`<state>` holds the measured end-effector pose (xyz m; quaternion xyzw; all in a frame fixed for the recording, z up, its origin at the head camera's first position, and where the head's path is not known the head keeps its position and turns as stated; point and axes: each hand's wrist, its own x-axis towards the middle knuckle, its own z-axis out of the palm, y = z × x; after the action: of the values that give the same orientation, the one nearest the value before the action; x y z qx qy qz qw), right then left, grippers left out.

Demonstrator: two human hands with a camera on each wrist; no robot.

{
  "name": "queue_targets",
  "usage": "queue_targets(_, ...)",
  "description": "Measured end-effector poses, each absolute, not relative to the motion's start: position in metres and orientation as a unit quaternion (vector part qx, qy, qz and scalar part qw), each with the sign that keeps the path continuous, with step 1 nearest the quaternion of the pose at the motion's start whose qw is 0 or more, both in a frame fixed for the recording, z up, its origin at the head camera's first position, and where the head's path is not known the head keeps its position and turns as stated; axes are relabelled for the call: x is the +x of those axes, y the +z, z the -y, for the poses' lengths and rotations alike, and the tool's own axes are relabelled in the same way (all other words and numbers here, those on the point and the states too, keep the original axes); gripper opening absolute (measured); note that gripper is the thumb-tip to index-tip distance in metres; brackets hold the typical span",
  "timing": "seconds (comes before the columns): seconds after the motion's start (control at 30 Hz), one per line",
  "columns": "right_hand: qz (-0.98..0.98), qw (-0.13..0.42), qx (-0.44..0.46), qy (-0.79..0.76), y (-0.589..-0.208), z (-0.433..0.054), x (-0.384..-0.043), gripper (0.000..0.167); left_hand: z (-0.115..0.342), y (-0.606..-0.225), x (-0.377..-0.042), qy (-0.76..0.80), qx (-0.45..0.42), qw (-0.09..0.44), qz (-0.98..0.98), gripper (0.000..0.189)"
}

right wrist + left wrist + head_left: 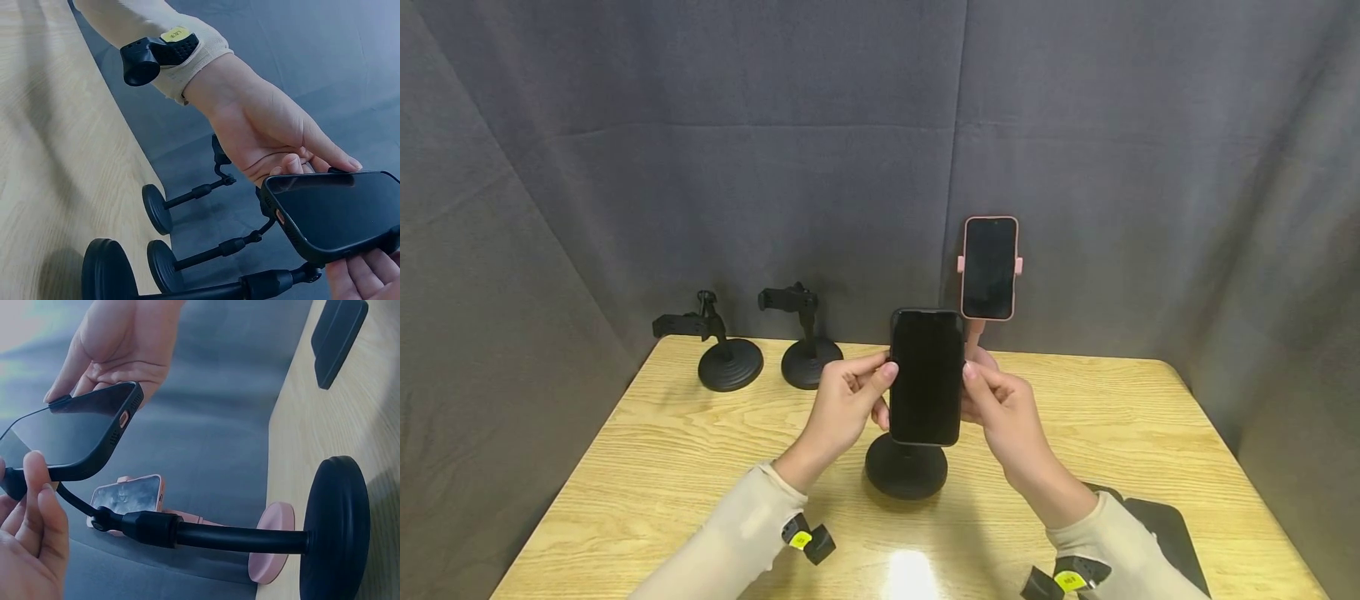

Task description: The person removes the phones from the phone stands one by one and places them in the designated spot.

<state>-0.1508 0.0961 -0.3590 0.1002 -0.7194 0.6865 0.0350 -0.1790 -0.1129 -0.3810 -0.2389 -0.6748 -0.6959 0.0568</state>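
Note:
A smartphone in a black case [927, 379] stands upright at the head of a black phone stand, its dark screen facing me. My left hand [846, 404] grips its left edge, thumb at the front and fingers behind. On the opposite edge, my right hand [1011, 417] holds it in the same way. The stand's round base [906, 473] rests on the table below. In the left wrist view, its bent pole [240, 542] runs up behind the phone, and a black clamp end [60, 401] shows at the phone's edge by the right hand. The fingers behind the phone are partly hidden.
Behind to the right, a pink stand [975, 335] holds a phone in a pink case [989, 268]. Two black phone stands [730, 364] [811, 362] stand at the back left of the wooden table [700, 467]. Flat black objects [1172, 533] lie by my right sleeve.

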Motion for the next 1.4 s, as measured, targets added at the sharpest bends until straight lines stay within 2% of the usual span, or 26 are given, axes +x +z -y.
queue_targets(0.17,0.705,0.054,0.144,0.692,-0.361,-0.099,-0.146,0.042,0.112,-0.381,-0.174,-0.694,-0.239,0.057,0.676,0.038)
queue_targets(0.37,0.689,0.058,0.172,0.702,-0.367,-0.102,-0.144,0.028,0.111,-0.384,-0.173,-0.705,-0.251,0.050,0.661,0.046)
queue_targets(0.57,0.689,0.054,0.182,0.700,-0.374,-0.105,-0.144,0.030,0.111,-0.390,-0.173,-0.707,-0.267,0.052,0.653,0.049)
queue_targets(0.87,0.680,0.056,0.213,0.699,-0.388,-0.106,-0.145,0.030,0.111,-0.400,-0.171,-0.719,-0.263,0.049,0.642,0.066)
queue_targets(1.4,0.688,0.038,0.252,0.680,-0.403,-0.116,-0.145,0.032,0.110,-0.417,-0.166,-0.726,-0.279,0.033,0.628,0.062)
